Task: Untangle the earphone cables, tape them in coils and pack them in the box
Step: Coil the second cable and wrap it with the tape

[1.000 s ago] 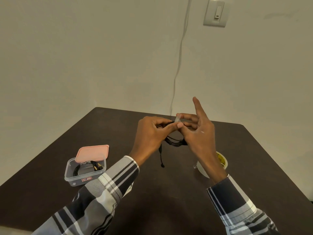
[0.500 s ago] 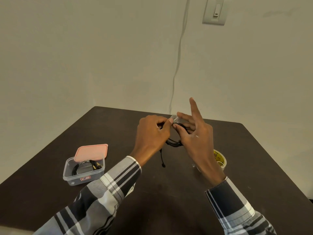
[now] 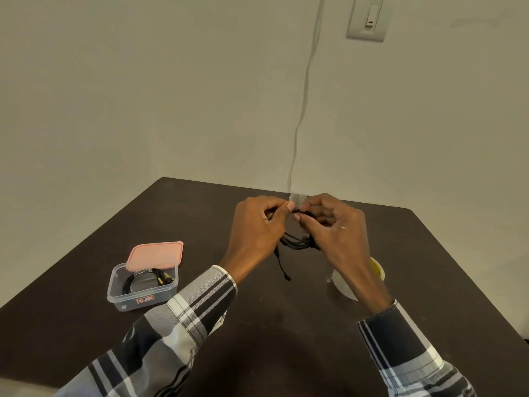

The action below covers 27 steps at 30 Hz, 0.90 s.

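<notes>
Between the hands, left hand (image 3: 254,224) and right hand (image 3: 332,222) both pinch the taped top of the coil (image 3: 297,242), light and floppy I'd guess, so grip at the tape (image 3: 297,198).

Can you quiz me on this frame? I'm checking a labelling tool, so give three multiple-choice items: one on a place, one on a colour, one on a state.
1. Where does the clear plastic box stand?
A. on the table, left of the hands
B. on the tape roll
C. against the wall

2. What colour is the box lid?
A. green
B. pink
C. black

3. What is in the hands?
A. nothing
B. the lid
C. a coiled black cable

Answers:
1 A: the box sits on the table, left of the left hand.
2 B: the lid is pink.
3 C: both hands, the right hand included, pinch the cable with clear tape at its top.
</notes>
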{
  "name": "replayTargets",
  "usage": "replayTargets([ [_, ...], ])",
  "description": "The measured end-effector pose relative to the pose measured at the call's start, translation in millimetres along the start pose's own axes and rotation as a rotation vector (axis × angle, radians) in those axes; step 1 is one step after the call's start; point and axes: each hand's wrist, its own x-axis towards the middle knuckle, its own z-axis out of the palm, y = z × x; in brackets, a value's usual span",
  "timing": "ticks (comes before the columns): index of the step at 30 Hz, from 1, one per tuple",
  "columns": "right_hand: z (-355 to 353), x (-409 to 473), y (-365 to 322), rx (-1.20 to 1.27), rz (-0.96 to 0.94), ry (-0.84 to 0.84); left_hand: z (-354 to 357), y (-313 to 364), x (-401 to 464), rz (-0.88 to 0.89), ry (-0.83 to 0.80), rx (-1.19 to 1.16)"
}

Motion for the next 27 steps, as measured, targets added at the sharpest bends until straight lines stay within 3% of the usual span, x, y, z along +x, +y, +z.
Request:
replayTargets([
  [7, 2.0, 2.3, 3.9, -0.141, -0.207, 0.07, -0.2, 4.0, -2.4, -0.039, 0.059, -0.117],
  [14, 6.6, 3.4, 9.8, -0.371, -0.392, 0.122, -0.8, 1.0, -2.5, 0.15, 0.034, -0.007],
  [21, 6.2, 2.1, 8.3, -0.473, -0.386, 0.049, 0.3, 0.2, -0.4, 0.303, -0.013, 0.287],
  [27, 6.8, 1.9, 5.0, -0.466, -0.211, -0.037, -1.6, -0.2, 2.6, 0.316, -0.098, 0.419],
])
